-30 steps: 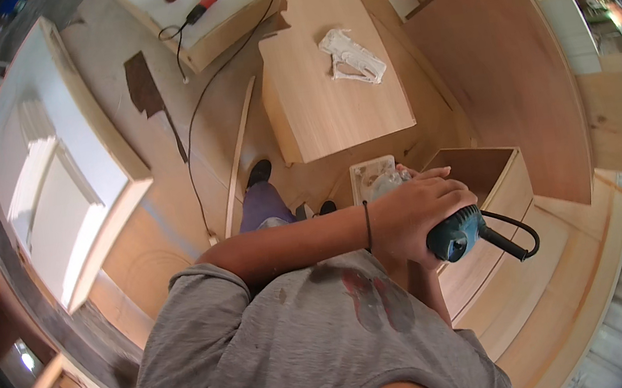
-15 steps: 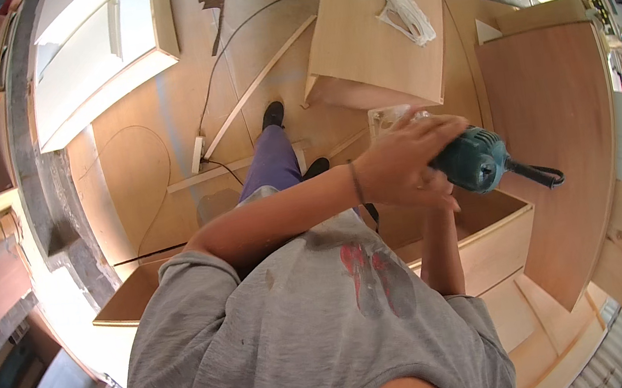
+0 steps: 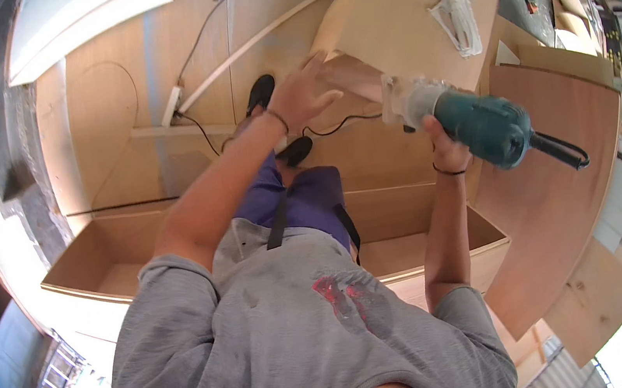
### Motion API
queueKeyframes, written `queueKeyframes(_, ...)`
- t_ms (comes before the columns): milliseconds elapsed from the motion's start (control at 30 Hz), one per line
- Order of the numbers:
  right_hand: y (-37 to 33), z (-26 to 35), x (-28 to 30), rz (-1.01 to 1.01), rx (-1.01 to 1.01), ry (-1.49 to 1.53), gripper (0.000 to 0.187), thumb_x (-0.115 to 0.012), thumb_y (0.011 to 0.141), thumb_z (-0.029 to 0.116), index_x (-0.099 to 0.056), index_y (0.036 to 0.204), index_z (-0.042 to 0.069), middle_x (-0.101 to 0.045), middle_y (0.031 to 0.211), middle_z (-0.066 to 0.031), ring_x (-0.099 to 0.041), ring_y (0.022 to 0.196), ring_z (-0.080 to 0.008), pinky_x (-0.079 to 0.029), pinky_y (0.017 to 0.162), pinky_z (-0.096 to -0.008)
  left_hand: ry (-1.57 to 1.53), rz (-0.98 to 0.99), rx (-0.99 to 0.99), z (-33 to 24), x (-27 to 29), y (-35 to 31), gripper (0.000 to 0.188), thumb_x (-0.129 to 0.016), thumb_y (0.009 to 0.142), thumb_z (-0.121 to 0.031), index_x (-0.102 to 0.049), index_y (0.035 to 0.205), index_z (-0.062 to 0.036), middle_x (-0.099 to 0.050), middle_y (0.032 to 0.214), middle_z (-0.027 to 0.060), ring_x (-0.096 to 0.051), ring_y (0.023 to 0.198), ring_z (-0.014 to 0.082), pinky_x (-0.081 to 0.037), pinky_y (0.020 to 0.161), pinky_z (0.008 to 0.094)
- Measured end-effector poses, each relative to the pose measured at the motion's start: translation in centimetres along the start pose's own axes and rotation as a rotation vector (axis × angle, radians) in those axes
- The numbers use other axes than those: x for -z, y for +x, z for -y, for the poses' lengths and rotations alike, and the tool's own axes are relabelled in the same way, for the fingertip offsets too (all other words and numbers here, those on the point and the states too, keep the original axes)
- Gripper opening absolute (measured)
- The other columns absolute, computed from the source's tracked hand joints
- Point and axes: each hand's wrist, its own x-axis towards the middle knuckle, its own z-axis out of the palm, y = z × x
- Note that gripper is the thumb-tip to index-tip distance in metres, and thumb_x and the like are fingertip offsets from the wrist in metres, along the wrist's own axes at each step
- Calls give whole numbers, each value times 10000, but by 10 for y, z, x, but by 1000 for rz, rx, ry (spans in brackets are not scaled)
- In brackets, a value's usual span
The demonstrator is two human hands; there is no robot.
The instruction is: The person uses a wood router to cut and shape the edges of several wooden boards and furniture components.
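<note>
My right hand (image 3: 447, 148) grips a teal trim router (image 3: 485, 128) that lies sideways, its clear base toward the near edge of a pale wooden cabinet (image 3: 389, 15). A short black cord loops from the router's right end. To the left, my left hand (image 3: 303, 94) is stretched out with its fingers apart, by the cabinet's near left corner. Its fingertips seem to touch that edge, though the contact is hard to make out. A white bundle of cloth or cord (image 3: 458, 17) rests on top of the cabinet.
A long open wooden box (image 3: 102, 249) stands across my legs. Pale wood strips (image 3: 260, 47) and a black cable (image 3: 205, 133) lie on the board-covered floor. A brown panel (image 3: 558, 161) leans at the right, and a white cabinet (image 3: 92, 22) stands at the far left.
My left hand has come away from the router and moved left to the cabinet's corner. The router, now in my right hand alone, has shifted slightly right. My view has shifted too.
</note>
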Motion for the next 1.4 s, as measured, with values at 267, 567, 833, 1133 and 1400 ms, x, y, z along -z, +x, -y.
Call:
queueKeyframes(267,32,-63,-62,11,-53,38,669,-864,670,176,-505,1210,12,-557,1135,-85,-534,1049,-224,-433,943,-370,135,19,-295,40,-21,47,986,-785,662,-406,-308,1454,-62,-374,1460,168,-299,1380,332,-249,1140,437)
queueKeyframes(567,30,-87,-67,-3,-65,95,716,-834,686,229,-454,1241,-17,-524,1195,-110,-531,1078,-252,-424,971,-395,148,9,-226,51,-47,49,942,-795,601,-428,-401,1408,-141,-398,1464,40,-291,1397,258,-206,1135,537)
queueKeyframes(833,36,-78,-79,142,-3,93,894,-857,672,286,-301,1329,43,-457,1289,-228,-505,1176,-373,-423,1007,-504,99,-56,-269,61,-56,45,891,-804,585,-431,-456,1359,-161,-406,1454,18,-279,1406,225,-160,1140,551)
queueKeyframes(1133,52,-86,-72,320,52,164,875,-837,690,295,-297,1344,79,-458,1282,-268,-498,1182,-455,-460,959,-573,-13,-188,-216,50,-65,38,860,-812,573,-422,-483,1319,-149,-437,1418,51,-299,1394,229,-161,1135,557)
queueKeyframes(1400,67,-86,-62,467,85,110,845,-818,711,301,-311,1355,95,-449,1322,-236,-466,1224,-442,-458,967,-575,-366,-510,-444,-92,-47,63,645,-689,701,-346,-487,1266,-108,-534,1234,130,-458,1255,278,-300,1075,542)
